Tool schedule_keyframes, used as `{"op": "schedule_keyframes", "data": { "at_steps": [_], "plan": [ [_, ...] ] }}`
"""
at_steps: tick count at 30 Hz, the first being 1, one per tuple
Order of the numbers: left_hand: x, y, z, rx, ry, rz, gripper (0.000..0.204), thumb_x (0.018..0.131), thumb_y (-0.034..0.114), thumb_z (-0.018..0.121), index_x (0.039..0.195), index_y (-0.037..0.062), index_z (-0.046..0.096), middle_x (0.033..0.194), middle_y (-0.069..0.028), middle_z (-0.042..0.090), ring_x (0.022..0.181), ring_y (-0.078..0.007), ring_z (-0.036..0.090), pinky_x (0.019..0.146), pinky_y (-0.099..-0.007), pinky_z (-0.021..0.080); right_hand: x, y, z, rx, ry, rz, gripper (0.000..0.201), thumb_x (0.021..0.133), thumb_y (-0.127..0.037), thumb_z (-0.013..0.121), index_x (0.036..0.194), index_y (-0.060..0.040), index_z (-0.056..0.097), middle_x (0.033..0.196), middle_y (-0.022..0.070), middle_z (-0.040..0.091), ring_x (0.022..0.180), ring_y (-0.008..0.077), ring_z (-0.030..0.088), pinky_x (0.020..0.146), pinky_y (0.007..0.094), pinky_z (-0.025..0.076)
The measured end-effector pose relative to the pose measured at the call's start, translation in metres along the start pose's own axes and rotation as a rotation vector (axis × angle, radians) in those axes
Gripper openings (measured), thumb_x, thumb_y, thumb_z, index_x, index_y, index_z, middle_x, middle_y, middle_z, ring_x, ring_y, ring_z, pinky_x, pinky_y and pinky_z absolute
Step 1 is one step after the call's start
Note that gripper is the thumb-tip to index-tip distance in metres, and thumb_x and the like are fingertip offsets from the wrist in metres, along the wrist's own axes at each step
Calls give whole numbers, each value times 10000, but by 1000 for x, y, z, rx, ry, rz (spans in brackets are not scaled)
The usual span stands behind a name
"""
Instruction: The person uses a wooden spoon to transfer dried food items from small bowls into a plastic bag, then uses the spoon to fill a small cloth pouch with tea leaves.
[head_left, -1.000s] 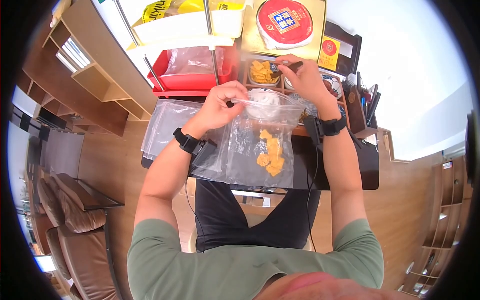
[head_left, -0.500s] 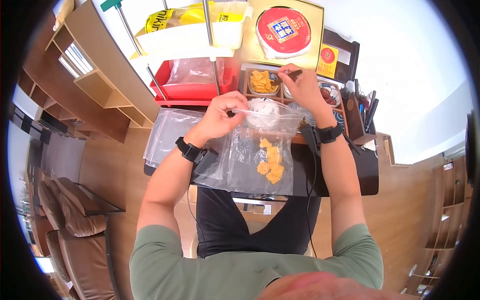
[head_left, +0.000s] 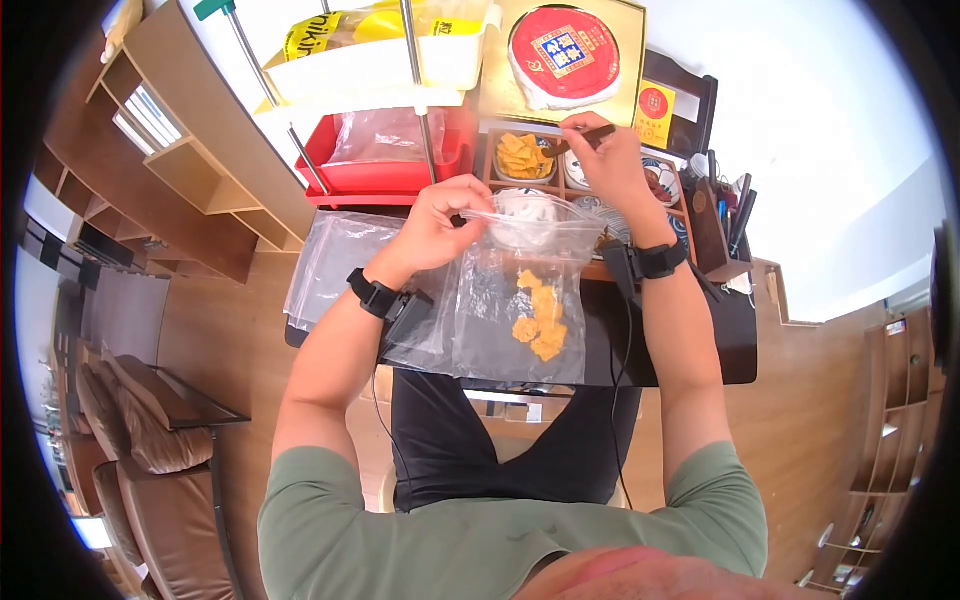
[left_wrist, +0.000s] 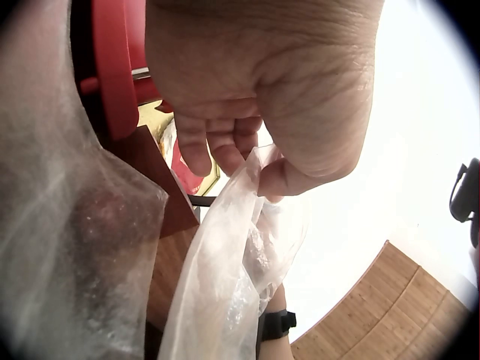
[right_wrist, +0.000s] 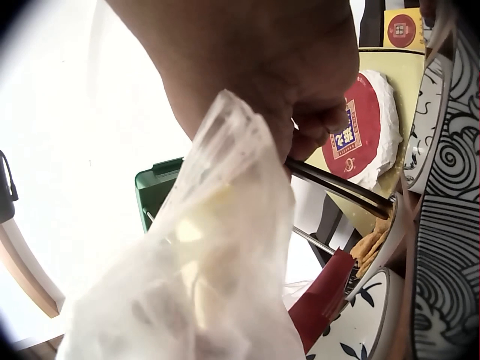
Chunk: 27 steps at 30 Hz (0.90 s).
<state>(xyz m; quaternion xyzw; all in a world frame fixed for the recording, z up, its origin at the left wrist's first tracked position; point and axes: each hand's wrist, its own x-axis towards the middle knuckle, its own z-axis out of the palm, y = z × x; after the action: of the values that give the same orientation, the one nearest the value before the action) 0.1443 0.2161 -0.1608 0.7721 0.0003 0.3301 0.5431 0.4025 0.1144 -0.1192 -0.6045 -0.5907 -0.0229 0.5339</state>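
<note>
At twelve o'clock on the surface (head_left: 735, 345), the right hand (head_left: 614, 168) grips dark tongs (head_left: 598, 134) at yellow chips (head_left: 522, 158), perhaps touching; likely light and brittle, best nipped gently by an edge. Toward ten, the left hand (head_left: 440, 228) pinches a limp bag (head_left: 485, 325).

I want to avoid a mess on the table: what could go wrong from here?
The left hand pinches the clear bag near its left corner, so the unheld side might sag and close the mouth. The right hand has the slim dark utensil at the bowl of yellow chips; a lifted one could slip off.
</note>
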Motion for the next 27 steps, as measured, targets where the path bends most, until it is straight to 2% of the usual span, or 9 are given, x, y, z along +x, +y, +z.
{"op": "schedule_keyframes", "data": {
  "at_steps": [4, 7, 10, 11, 15, 19, 21, 24, 27],
  "plan": [
    [0, 0, -1, 9, -28, -2, 186, 826, -136, 611, 898, 12, 698, 1012, -59, 630, 940, -120, 600, 816, -259, 477, 3, -6, -13, 29, -10, 71, 145, 919, -101, 701, 1026, -8, 728, 765, 80, 716, 683, 112, 631, 643, 270, 501],
    [0, 1, 1, 7, 5, -44, 180, 797, -118, 625, 884, 15, 711, 962, -51, 650, 913, -138, 625, 803, -271, 486, 14, -11, -19, 96, 32, 17, 143, 920, -98, 709, 1017, 4, 732, 808, 43, 727, 715, 90, 624, 652, 261, 499],
    [0, 1, 1, -6, 17, -25, 181, 793, -120, 626, 886, 12, 707, 957, -54, 649, 914, -144, 628, 807, -271, 488, 13, -20, -32, 286, -18, 140, 114, 923, -93, 715, 979, 4, 738, 834, 17, 721, 731, 59, 605, 643, 236, 481],
    [-2, 1, 1, -14, 20, -45, 181, 793, -120, 626, 886, 12, 707, 957, -54, 649, 914, -144, 628, 807, -271, 488, 15, -15, -42, 175, -61, 100, 124, 942, -102, 697, 1012, -3, 727, 818, -16, 687, 702, 42, 567, 617, 220, 446],
    [-6, -4, 3, -44, 21, -26, 175, 792, -121, 623, 889, 1, 702, 974, -64, 647, 923, -147, 629, 810, -268, 489, 12, -32, -62, 612, -248, 69, 134, 952, -91, 689, 1055, -8, 710, 834, -46, 636, 748, 19, 513, 647, 207, 408],
    [2, -1, -2, 16, -7, 4, 183, 791, -123, 618, 891, 5, 703, 977, -64, 648, 921, -145, 629, 809, -268, 487, 8, -55, -62, 446, -511, 57, 83, 936, -74, 698, 993, -17, 716, 861, -36, 661, 791, 51, 566, 711, 226, 470],
    [1, 0, -1, 40, -10, 21, 187, 791, -124, 614, 886, 10, 703, 966, -57, 646, 915, -142, 627, 805, -269, 485, 6, -55, -59, 437, -651, 163, 56, 938, -69, 678, 938, -13, 682, 849, -29, 644, 768, 46, 557, 704, 228, 481],
    [0, 1, 0, 43, -7, 6, 195, 789, -125, 612, 885, 16, 706, 960, -51, 645, 915, -138, 624, 806, -267, 482, 8, -51, -60, 481, -719, 139, 83, 935, -92, 691, 916, -13, 674, 824, -44, 628, 755, 32, 541, 675, 218, 465],
    [-1, 2, 1, 32, -4, -21, 201, 792, -127, 606, 888, 16, 708, 963, -47, 643, 924, -136, 622, 809, -265, 481, 8, -47, -62, 460, -676, 307, 115, 931, -123, 712, 903, -15, 685, 790, -55, 619, 738, 32, 533, 651, 217, 450]
  ]
}}
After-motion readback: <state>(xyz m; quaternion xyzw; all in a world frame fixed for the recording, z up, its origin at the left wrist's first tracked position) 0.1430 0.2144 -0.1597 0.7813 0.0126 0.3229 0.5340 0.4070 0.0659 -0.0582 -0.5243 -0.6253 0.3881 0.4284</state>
